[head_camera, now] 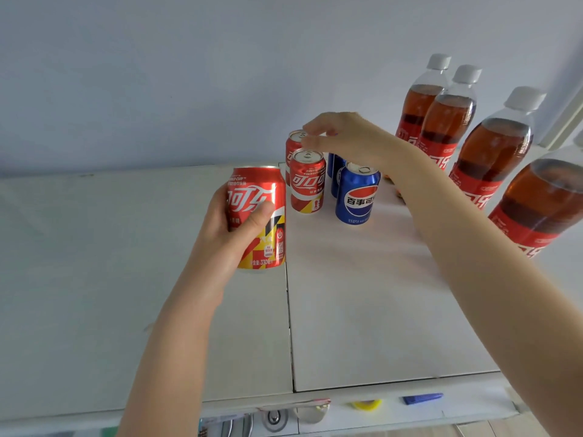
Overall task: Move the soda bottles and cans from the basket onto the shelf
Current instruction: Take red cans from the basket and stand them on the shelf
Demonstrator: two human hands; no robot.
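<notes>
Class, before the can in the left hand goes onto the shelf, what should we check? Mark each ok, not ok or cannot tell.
1. Left hand grips held can securely: ok.
2. Free shelf space by the front red can: ok.
3. Right hand out of the way: not ok, over the rear red can.
4. Blue can and bottles standing: ok.
5. Basket emptied: cannot tell, not in view.

The nearest bottle point(542, 203) is cut off by the right edge.
</notes>
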